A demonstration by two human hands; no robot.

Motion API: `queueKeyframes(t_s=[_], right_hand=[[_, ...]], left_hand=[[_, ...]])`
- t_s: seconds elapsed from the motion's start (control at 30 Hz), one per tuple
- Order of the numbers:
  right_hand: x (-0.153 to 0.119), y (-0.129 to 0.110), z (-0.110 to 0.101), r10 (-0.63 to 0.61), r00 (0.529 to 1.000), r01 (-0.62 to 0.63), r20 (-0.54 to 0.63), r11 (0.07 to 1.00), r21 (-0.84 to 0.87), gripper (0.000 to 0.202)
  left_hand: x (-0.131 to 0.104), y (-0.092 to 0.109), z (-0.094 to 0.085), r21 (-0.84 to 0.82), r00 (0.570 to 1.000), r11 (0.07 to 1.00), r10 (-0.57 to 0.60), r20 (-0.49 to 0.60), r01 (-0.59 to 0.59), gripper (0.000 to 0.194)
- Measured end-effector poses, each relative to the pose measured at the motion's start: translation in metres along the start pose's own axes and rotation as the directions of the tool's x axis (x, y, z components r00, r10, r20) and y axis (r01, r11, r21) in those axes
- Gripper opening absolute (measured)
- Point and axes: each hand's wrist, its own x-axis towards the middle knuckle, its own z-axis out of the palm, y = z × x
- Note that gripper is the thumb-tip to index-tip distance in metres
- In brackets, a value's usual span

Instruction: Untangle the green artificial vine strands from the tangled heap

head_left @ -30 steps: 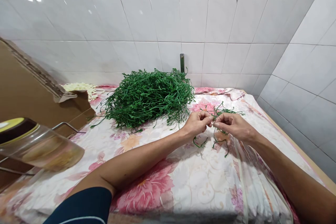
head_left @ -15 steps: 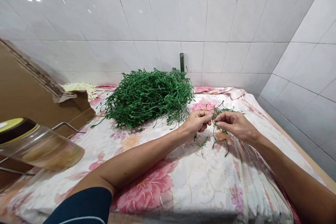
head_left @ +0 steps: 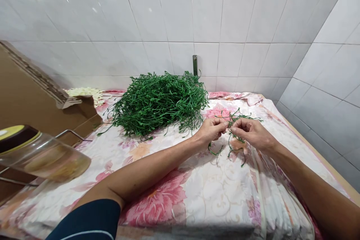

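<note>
A large heap of thin green stems (head_left: 160, 105) lies on the flowered cloth (head_left: 213, 195) near the wall. Right of the heap, my left hand (head_left: 213, 129) is closed in a pinch on a green stem. Close beside it, my right hand (head_left: 250, 132) also has its fingertips pressed together, at the small group of green stems (head_left: 237, 146) around both hands. Whatever sits between the right fingertips is too small to make out. One loose short stem (head_left: 215, 152) rests just below my left hand.
At the left are a clear jar (head_left: 56, 159) with a dark and yellow lid, a metal wire rack (head_left: 69, 132) and a torn cardboard box (head_left: 30, 90). Pale yellow pieces (head_left: 87, 93) lie behind the box. A tiled wall (head_left: 208, 15) bounds the back.
The fingers of my right hand have closed further and moved slightly toward my left hand. My left hand has hardly moved.
</note>
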Motion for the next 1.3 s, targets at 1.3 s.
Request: queueKeyframes(t_s=[1.3], right_hand=[[0.005, 0.007, 0.002, -0.378, 0.926, 0.347, 0.006, 0.844, -0.409, 0.007]], left_hand=[[0.01, -0.014, -0.002, 0.071, 0.988, 0.997, -0.01, -0.152, 0.021, 0.035]])
